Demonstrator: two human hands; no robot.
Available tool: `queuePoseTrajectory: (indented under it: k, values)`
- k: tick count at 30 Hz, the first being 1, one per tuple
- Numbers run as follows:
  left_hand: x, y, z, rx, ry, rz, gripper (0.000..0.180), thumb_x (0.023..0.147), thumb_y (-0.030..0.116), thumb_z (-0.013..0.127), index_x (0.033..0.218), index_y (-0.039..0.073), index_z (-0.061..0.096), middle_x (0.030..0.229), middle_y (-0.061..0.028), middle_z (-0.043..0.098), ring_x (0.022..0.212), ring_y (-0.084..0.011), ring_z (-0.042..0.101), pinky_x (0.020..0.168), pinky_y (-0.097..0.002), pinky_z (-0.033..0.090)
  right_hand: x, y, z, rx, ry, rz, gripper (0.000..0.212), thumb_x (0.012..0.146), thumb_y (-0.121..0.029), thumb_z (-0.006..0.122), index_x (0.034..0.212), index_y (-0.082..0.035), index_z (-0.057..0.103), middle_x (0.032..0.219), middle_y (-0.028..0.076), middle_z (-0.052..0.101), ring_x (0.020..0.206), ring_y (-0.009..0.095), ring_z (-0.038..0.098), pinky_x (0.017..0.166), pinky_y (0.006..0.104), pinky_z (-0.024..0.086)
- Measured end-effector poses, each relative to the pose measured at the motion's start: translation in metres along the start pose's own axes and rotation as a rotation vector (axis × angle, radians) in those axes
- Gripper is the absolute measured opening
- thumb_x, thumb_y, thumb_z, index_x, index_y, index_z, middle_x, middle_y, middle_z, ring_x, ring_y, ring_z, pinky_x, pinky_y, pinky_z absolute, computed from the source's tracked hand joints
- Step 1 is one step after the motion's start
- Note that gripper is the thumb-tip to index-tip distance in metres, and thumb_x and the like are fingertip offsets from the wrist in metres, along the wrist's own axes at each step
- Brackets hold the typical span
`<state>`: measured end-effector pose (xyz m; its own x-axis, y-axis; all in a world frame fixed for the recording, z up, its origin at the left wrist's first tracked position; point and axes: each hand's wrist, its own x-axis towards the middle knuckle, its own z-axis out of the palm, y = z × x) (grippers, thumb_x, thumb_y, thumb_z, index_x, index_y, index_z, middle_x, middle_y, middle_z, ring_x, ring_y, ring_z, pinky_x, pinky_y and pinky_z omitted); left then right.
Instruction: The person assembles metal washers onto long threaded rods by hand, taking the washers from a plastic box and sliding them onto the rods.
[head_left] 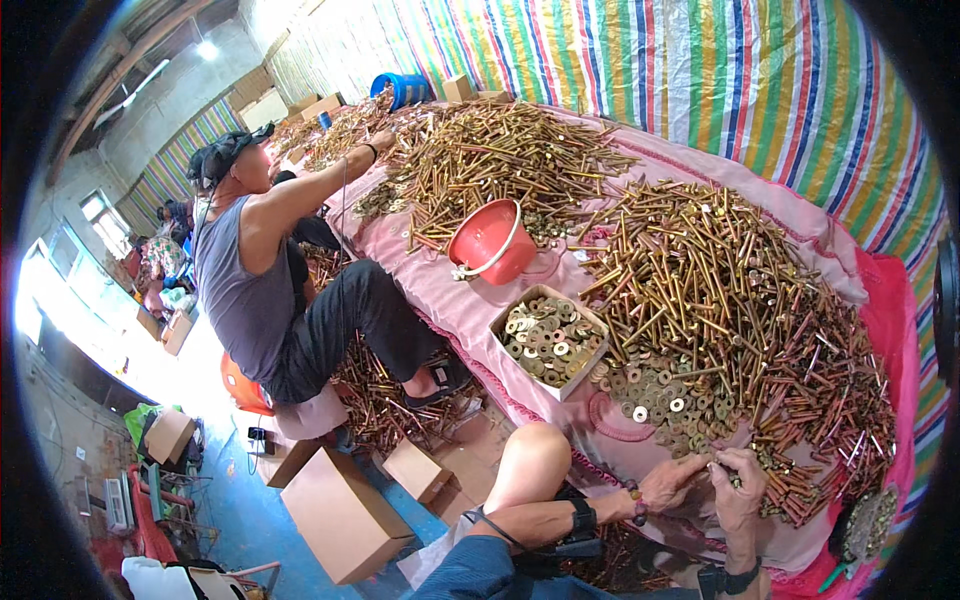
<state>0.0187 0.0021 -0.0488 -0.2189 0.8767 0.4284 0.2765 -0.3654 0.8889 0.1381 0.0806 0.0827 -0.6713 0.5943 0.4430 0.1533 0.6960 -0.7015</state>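
hardware (735,481) is being gripped in curled right hand (744,490); left hand (670,485) is being held close, pinch unclear; likely light, stiff, best taken by edges.

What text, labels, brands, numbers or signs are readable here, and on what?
None can be read.
Bolts and washers: no legible markings.
White box around some of the washers: no readable print.
Red bucket and blue bucket: no readable lettering.
Large cardboard box: no readable print.
Co-worker's dark shoe: small pale mark, too small to read.
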Motion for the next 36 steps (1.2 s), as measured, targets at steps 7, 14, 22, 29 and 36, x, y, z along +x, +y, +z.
queuePoseTrajectory:
  k: [7,14,22,29,36]
  values:
    - [-0.001,0.003,-0.002,-0.007,-0.012,-0.018,0.050,0.091,0.002,0.055,0.140,0.006,0.044,0.121,-0.0244,0.059,0.102,-0.0487,0.060,0.081,-0.0482,0.052,-0.004,-0.010,0.000,-0.070,-0.015,0.038,0.020,0.080,-0.001,0.071,0.098,0.001,0.065,0.096,0.015,0.065,0.089,0.030,0.065,0.079,0.0390,0.052]
    - [0.001,0.007,-0.004,0.013,0.014,0.025,0.054,0.089,0.000,0.055,0.141,0.008,0.043,0.122,-0.0248,0.059,0.102,-0.0496,0.060,0.080,-0.0503,0.052,-0.004,-0.011,0.003,-0.103,-0.044,0.003,0.027,0.084,-0.004,0.070,0.109,0.004,0.065,0.097,0.015,0.062,0.089,0.029,0.063,0.077,0.0374,0.051]
    - [-0.002,0.001,-0.003,0.002,-0.024,0.027,0.061,0.085,-0.001,0.055,0.144,0.008,0.041,0.119,-0.0242,0.059,0.101,-0.0485,0.061,0.080,-0.0510,0.050,-0.007,0.007,0.004,0.043,-0.048,0.056,0.019,0.083,-0.004,0.073,0.099,0.003,0.065,0.089,0.011,0.061,0.077,0.022,0.060,0.069,0.0321,0.049]
    - [-0.001,-0.003,0.003,0.003,0.046,0.090,0.057,0.086,0.001,0.056,0.141,0.007,0.041,0.110,-0.0246,0.058,0.094,-0.0497,0.060,0.074,-0.0531,0.048,-0.004,0.003,0.005,0.068,-0.019,0.091,0.020,0.080,-0.006,0.077,0.087,0.002,0.059,0.085,0.009,0.059,0.076,0.020,0.058,0.067,0.0317,0.047]
    - [-0.003,-0.002,0.000,0.010,-0.002,0.039,0.067,0.074,-0.010,0.055,0.139,0.004,0.043,0.122,-0.0256,0.057,0.103,-0.0509,0.058,0.082,-0.0501,0.051,-0.005,0.005,0.009,0.049,0.014,0.087,0.024,0.076,-0.007,0.075,0.085,0.000,0.054,0.081,0.009,0.057,0.073,0.020,0.056,0.068,0.0323,0.046]
